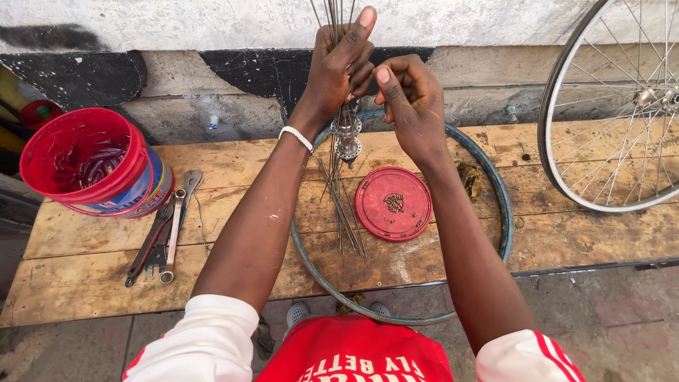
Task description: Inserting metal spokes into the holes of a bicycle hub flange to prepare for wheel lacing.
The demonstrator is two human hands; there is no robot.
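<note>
The left hand [339,67] is raised in front of the wall, its fingers [357,35] wrapped around a bundle of thin steel spokes [332,18] that stand upright and run out of the top of the view. A white beaded bracelet [296,138] sits on that wrist. Below the hand hangs a metal wheel hub [346,138], with the lower ends of the spokes threaded through its flange and fanning downward toward the bench [92,233] (how many are laced in cannot be told).

The right hand [410,106] is just beside the left, touching it at the fingertips; its thumb and forefinger are pinched narrow near the spokes, though whether they grip a spoke or something smaller is hidden.

Under both hands a bare blue-grey bicycle rim [503,212] lies flat, partly on the wooden bench and partly overhanging its near edge. Inside the rim rests a round red lid [393,204], with loose spokes [346,219] lying just to its left.

To the far left on the bench stands a red plastic bucket [85,166], tilted slightly, and near it lie several spanners [166,237] side by side. At the right, a built wheel with a silver rim [566,170] leans upright, its spokes already in place.
</note>
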